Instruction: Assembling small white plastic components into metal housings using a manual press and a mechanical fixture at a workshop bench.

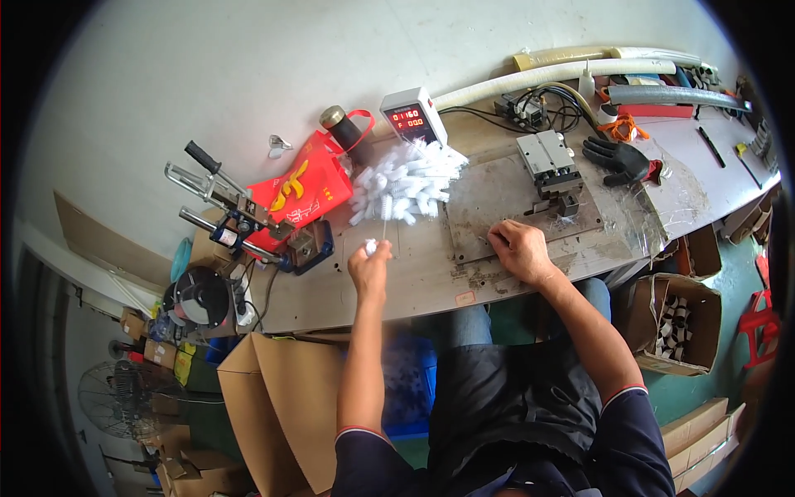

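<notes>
My left hand (369, 269) is raised at the front of the table, its fingers closed around a small white-bristled brush (386, 209). The brush's thin stem points up toward a heap of similar white brushes (410, 178), and a bit of white shows at my fingertips. My right hand (520, 248) rests at the front edge of a worn metal plate (484, 211), fingers curled and pinched together. Whatever they may hold is hidden. Beyond it stands a small metal press fixture (548, 161) with a block (568, 204) at its front.
Left of the heap are a lever toggle clamp (228, 203), a red bag (310, 182) and a dark flask (344, 132). A counter box (412, 116) stands behind. A black glove (617, 160) lies at right. Below are cardboard boxes (286, 398) and a blue bin (426, 377).
</notes>
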The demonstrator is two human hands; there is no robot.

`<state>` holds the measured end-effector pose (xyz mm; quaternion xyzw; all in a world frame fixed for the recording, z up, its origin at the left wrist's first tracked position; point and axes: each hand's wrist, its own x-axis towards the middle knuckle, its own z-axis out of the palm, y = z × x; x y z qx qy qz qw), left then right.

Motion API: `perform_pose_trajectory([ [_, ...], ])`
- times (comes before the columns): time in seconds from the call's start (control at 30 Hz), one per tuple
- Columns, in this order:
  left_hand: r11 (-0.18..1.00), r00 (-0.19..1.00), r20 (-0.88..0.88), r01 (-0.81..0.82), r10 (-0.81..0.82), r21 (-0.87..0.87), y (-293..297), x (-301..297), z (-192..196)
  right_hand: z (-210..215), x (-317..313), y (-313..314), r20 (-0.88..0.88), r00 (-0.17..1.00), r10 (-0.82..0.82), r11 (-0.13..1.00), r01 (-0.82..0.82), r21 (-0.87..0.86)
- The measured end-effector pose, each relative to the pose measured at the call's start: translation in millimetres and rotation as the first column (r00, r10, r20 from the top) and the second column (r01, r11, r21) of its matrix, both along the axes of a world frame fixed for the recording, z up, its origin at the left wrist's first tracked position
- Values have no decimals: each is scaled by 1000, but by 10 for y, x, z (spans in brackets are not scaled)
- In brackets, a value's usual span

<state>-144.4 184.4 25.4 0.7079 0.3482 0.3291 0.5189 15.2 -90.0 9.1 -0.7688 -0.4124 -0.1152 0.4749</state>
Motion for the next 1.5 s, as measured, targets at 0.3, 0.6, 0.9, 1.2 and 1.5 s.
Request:
perform_pose_trajectory([
  [0.3, 824, 941, 203, 337, -272, -455, -1472, 110, 87, 115, -152, -120, -544, 826, 145, 980, -46, 192],
  [0.6, 693, 854, 219, 512, -471, -508, -2256, 410, -50, 111, -190, -624, -743, 657, 123, 956, 124, 268],
  [0.9, 857, 858, 33, 513, -512, -51, -2078, 790, -4, 96, 137, -1254, -405, 862, -304, 953, 272, -136],
  [1.2, 789, 808, 69, 587, -585, -180, -1985, 1472, -45, 147, 108, -1158, -453, 869, -200, 975, 129, -182],
  [1.5, 889, 872, 171, 452, -458, 72, -1900, 1564, -73, 122, 212, -1155, -485, 821, -302, 953, 258, -157],
])
